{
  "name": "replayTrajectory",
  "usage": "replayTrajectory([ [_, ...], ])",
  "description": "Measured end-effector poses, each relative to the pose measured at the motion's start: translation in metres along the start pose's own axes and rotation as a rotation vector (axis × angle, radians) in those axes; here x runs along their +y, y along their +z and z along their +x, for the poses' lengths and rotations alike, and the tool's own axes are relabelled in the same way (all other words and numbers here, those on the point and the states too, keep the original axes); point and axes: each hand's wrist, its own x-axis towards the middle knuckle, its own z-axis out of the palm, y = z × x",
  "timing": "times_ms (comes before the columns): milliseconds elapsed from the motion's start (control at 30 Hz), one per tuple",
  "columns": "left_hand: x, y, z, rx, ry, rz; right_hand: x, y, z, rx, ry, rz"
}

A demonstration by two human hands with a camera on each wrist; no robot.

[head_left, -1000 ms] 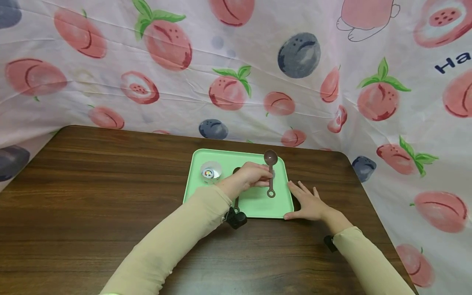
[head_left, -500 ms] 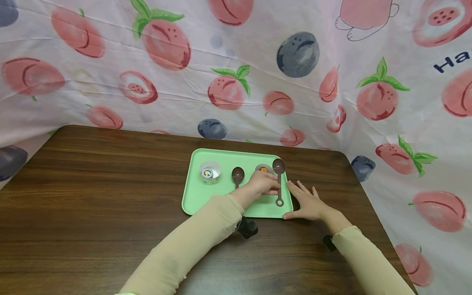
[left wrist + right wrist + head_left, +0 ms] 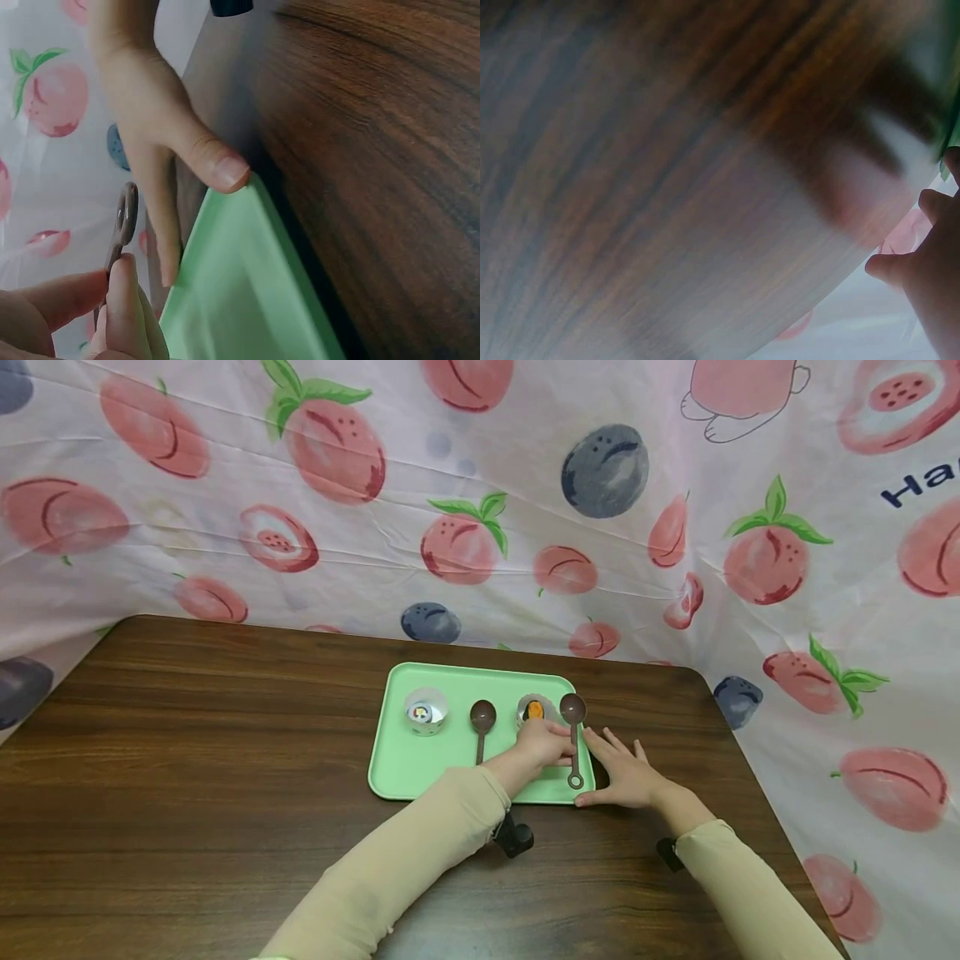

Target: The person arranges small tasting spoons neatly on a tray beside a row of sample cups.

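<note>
My left hand [image 3: 545,745] pinches the handle of a brown measuring spoon [image 3: 573,731] over the right side of a light green tray [image 3: 435,772]. In the left wrist view the ring end of that spoon [image 3: 129,210] pokes up past my thumb and fingers. My right hand [image 3: 626,772] is spread, with thumb and fingertips at the tray's right edge. A second brown spoon [image 3: 482,718] lies in the middle of the tray, its lower handle hidden by my left arm. Beyond my left hand stands a small cup [image 3: 525,702] with something orange and black in it.
Another small clear cup [image 3: 426,712], with a white, patterned piece inside, stands on the tray's left side. The tray rests on a dark wooden table [image 3: 225,760]. Behind and to the right hangs a fruit-print cloth [image 3: 480,460].
My left hand has moved right and toward me with the spoon, to the tray's right edge. The middle spoon and the right cup have come into sight. My right hand has stayed put.
</note>
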Motion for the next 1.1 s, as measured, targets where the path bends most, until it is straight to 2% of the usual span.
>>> replayTrajectory([
  [467,-0.014,0.005,-0.001,0.029,0.021,0.032,0.001,0.001,-0.001,0.005,-0.002,0.010],
  [800,-0.021,0.009,0.006,0.088,0.022,0.083,0.002,0.002,0.000,0.004,-0.011,0.012],
  [1100,-0.023,0.009,0.008,0.130,0.012,0.078,0.003,0.002,0.001,0.007,-0.008,0.016],
])
